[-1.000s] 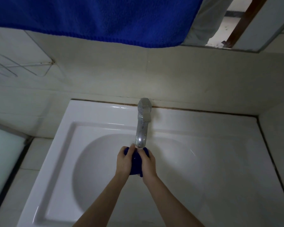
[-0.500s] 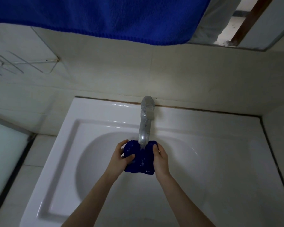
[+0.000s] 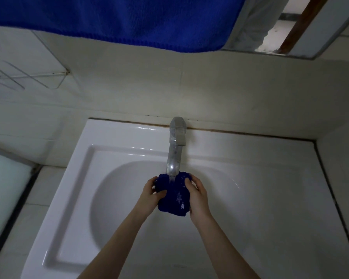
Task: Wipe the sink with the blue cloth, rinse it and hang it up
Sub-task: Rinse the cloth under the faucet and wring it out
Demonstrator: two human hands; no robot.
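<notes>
A wet, bunched blue cloth (image 3: 174, 196) is held over the bowl of the white sink (image 3: 117, 198), right under the spout of the metal tap (image 3: 174, 156). Water runs from the spout onto the cloth. My left hand (image 3: 151, 193) grips the cloth's left side, thumb on top. My right hand (image 3: 197, 196) grips its right side. Both forearms reach in from the bottom edge.
A large blue towel (image 3: 119, 19) hangs across the top of the view, in front of the tiled wall. A wire rack (image 3: 28, 79) is fixed to the wall at the left. A mirror edge (image 3: 290, 53) shows at the top right. A side wall (image 3: 343, 168) bounds the sink on the right.
My hands were pressed together on the bunched cloth a second ago. They have moved apart, and more of the cloth now shows spread between them under the running water.
</notes>
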